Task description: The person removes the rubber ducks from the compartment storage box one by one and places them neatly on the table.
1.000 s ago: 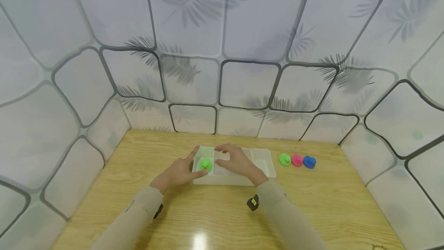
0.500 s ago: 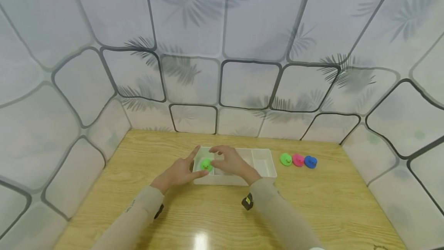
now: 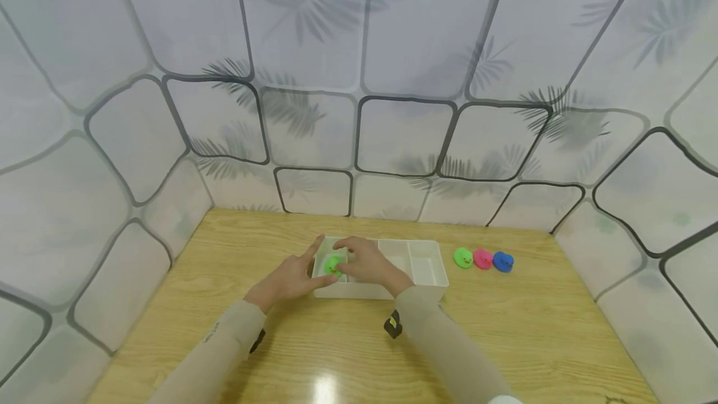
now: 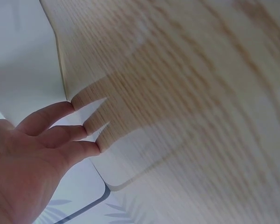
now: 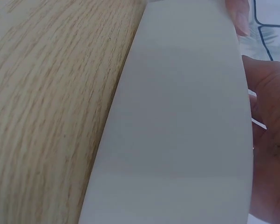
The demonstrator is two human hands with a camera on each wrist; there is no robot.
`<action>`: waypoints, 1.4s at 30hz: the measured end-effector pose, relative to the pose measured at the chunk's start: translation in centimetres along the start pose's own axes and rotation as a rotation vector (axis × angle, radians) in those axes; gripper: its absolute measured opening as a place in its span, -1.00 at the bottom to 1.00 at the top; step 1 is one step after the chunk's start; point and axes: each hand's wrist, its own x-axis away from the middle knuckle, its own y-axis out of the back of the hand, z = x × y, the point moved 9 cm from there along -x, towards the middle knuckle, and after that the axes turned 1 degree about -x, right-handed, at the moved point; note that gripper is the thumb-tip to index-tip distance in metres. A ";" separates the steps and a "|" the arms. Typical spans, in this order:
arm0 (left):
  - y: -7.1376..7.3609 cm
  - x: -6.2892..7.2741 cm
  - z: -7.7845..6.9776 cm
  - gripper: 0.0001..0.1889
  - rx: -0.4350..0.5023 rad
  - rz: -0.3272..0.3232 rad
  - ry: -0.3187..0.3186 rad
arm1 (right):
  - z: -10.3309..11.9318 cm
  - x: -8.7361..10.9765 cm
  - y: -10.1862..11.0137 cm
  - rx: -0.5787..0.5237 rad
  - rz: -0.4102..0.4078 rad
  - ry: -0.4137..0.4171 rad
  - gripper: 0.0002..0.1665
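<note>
A white divided tray (image 3: 359, 292) sits on the wooden table, with a green rubber duck (image 3: 331, 264) in its leftmost compartment. My left hand (image 3: 287, 277) is spread at the tray's left end, index finger along that side and thumb over the front rim. In the left wrist view, three fingertips of the left hand (image 4: 42, 144) rest on the table. My right hand (image 3: 367, 262) reaches over the tray, thumb overlapping the duck's right side and fingers held apart above it. The right wrist view shows the tray's front wall (image 5: 177, 102), partly hiding the right hand (image 5: 270, 135).
Right of the tray, another green duck (image 3: 463, 258), a pink duck (image 3: 483, 259) and a blue duck (image 3: 503, 261) sit in a row on the table (image 3: 314, 354). Patterned fabric walls (image 3: 404, 136) enclose the table at the back and sides.
My right hand has moved left over the tray, from the second compartment to the green duck in the leftmost one. The left hand has stayed at the tray's left end.
</note>
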 end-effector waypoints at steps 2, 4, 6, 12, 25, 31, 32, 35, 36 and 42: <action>0.0 0.0 0.0 0.16 0.001 0.003 -0.002 | 0.0 -0.2 -0.1 0.020 -0.001 0.001 -0.43; 0.0 0.0 0.0 0.15 -0.002 0.005 -0.003 | 0.0 -0.3 -0.2 0.031 0.004 -0.005 -0.42; 0.0 0.0 0.0 0.14 -0.008 0.002 -0.005 | 0.0 -0.4 -0.3 0.054 0.009 -0.014 -0.41; 0.1 0.1 -0.1 0.13 -0.021 -0.010 -0.006 | 0.0 -0.8 -0.8 0.142 0.029 -0.018 -0.41; 0.1 0.1 0.1 0.15 0.004 -0.006 0.007 | 0.6 -1.4 -1.3 0.219 0.067 -0.065 -0.40; 0.0 0.0 0.0 0.16 0.012 -0.004 0.002 | 0.8 -1.4 -1.3 0.212 0.096 -0.088 -0.41; 0.0 0.0 0.0 0.16 0.010 -0.005 0.003 | 0.8 -1.4 -1.3 0.210 0.099 -0.090 -0.41; 0.1 0.0 0.0 0.16 -0.001 -0.007 0.006 | 0.9 -1.4 -1.3 0.203 0.106 -0.103 -0.39; 0.1 0.0 0.0 0.17 -0.005 -0.008 0.006 | 0.9 -1.4 -1.3 0.197 0.110 -0.109 -0.39; 0.1 -0.1 0.0 0.18 -0.008 -0.013 0.005 | 0.8 -1.6 -1.5 0.198 0.127 -0.132 -0.39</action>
